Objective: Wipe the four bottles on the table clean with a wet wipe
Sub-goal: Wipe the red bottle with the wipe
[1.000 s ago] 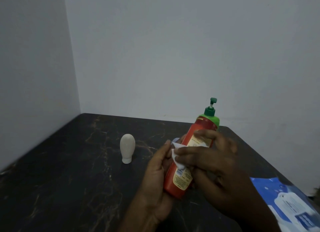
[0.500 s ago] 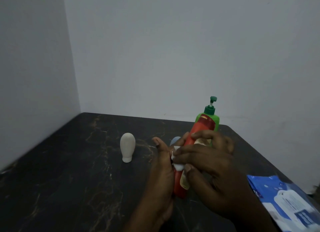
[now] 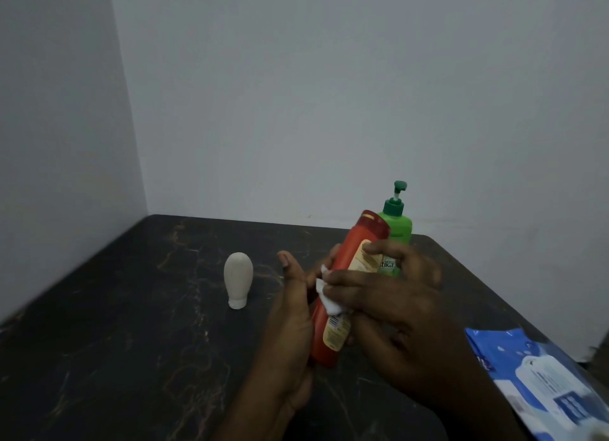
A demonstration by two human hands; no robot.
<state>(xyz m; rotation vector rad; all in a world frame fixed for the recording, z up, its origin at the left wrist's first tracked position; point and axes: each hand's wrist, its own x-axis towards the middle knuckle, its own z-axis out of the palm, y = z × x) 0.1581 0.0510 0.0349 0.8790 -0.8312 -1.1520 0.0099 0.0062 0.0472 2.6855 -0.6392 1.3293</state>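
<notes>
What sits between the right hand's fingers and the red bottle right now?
A crumpled white wet wipe, pressed by the right hand against the side of the red bottle; the head view shows it.

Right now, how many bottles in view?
3: red bottle in the left hand, green pump bottle just behind it, white bottle standing alone further left. A fourth may be hidden from view.

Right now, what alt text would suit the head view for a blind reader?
The left hand holds a tilted red bottle while the right hand presses a white wet wipe to it. A green pump bottle, white bottle and blue wipes pack sit nearby.
</notes>
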